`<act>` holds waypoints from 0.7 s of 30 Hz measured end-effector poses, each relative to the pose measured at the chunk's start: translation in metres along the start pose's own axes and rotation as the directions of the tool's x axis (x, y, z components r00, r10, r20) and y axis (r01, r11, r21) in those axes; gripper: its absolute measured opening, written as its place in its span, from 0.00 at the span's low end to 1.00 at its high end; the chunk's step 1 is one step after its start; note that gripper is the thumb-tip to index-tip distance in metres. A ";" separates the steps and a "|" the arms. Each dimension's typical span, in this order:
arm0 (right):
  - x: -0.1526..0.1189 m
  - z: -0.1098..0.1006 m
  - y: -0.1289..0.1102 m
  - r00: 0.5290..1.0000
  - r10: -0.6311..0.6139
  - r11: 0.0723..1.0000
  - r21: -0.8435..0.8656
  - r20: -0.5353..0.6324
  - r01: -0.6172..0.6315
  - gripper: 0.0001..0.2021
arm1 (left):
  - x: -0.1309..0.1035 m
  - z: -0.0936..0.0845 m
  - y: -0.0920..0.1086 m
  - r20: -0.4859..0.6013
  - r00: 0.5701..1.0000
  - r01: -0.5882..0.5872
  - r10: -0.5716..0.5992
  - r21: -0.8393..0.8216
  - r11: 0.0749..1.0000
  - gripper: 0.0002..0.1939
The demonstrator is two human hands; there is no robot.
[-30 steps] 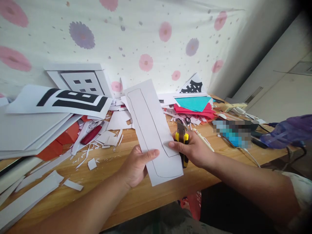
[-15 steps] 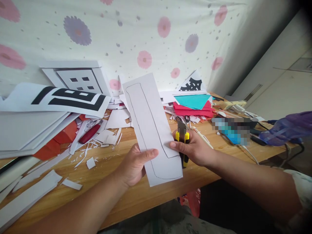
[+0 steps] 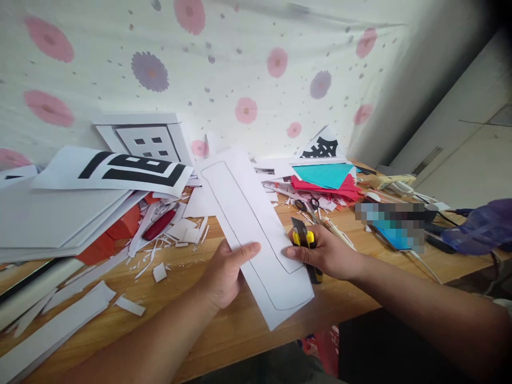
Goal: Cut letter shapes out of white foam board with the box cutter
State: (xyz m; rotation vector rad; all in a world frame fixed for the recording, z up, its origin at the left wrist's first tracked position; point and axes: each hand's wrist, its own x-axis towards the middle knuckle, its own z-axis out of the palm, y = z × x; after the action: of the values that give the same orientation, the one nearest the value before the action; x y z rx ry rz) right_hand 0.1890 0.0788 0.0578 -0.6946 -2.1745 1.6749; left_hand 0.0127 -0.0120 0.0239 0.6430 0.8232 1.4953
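Observation:
A long white board (image 3: 256,229), with a pencilled L-like outline on its face, is held up over the wooden table. My left hand (image 3: 230,272) grips its left edge, thumb on the front and fingers hidden behind. At the right edge, my right hand (image 3: 326,250) has its thumb on the board's face. That same hand also holds a yellow-and-black utility knife (image 3: 304,239), blade end pointing up. The knife's lower part is partly covered by the thumb. Behind the knife lie black-handled scissors (image 3: 307,207).
Paper scraps (image 3: 182,229) and a dark red tool handle (image 3: 159,225) lie at the left, near stacked white boards (image 3: 60,218) under a sheet with black lettering (image 3: 132,172). Teal (image 3: 324,175) and red sheets (image 3: 348,186) lie at the back right, before a power strip (image 3: 394,181).
The board has tilted further left at its top, its lower end swinging right and nearer. Both hands keep their hold on it. The whole view has shifted slightly.

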 end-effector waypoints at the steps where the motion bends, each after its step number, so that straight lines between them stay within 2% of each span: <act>1: 0.001 -0.003 0.002 1.000 0.006 1.000 -0.028 0.028 -0.005 0.16 | 0.002 0.000 0.001 -0.057 0.998 -0.033 0.033 -0.007 0.999 0.17; 3: 0.001 -0.012 0.006 0.997 0.037 0.994 -0.107 0.070 -0.029 0.16 | 0.009 -0.003 0.003 -0.201 0.972 -0.124 0.117 -0.018 0.992 0.19; 6: -0.001 -0.031 0.010 0.984 0.155 0.953 -0.276 0.090 -0.125 0.18 | 0.025 -0.014 0.006 -0.417 0.880 -0.241 0.227 0.021 0.970 0.18; 8: -0.004 -0.044 0.012 0.968 0.239 0.896 -0.402 0.076 -0.189 0.18 | 0.036 -0.026 0.009 -0.495 0.825 -0.240 0.272 0.129 0.962 0.17; 10: -0.008 -0.054 0.014 0.947 0.313 0.823 -0.519 0.076 -0.230 0.18 | 0.045 -0.039 0.013 -0.491 0.807 -0.196 0.328 0.302 0.933 0.17; 11: -0.010 -0.058 0.015 0.936 0.342 0.791 -0.562 0.078 -0.242 0.18 | 0.049 -0.045 0.014 -0.471 0.820 -0.163 0.325 0.353 0.921 0.18; 13: -0.015 -0.064 0.018 0.917 0.386 0.752 -0.609 0.097 -0.252 0.18 | 0.052 -0.053 0.016 -0.385 0.881 -0.073 0.275 0.464 0.883 0.19; 16: -0.024 -0.071 0.025 0.909 0.405 0.780 -0.557 0.101 -0.285 0.17 | 0.048 -0.056 0.013 -0.243 0.952 0.025 0.188 0.671 0.741 0.19; 19: -0.034 -0.078 0.029 0.933 0.351 0.830 -0.437 -0.072 -0.346 0.18 | 0.041 -0.050 0.009 -0.174 0.969 0.057 0.175 0.847 0.528 0.17; 21: -0.039 -0.082 0.029 0.939 0.287 0.838 -0.425 -0.192 -0.343 0.17 | 0.038 -0.046 0.011 -0.125 0.976 0.049 0.178 0.924 0.378 0.12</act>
State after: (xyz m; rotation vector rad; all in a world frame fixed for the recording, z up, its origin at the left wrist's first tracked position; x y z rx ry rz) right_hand 0.2697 0.1295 0.0537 -1.3105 -2.4879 1.2049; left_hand -0.0344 0.0197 0.0025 1.3833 1.8860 1.0358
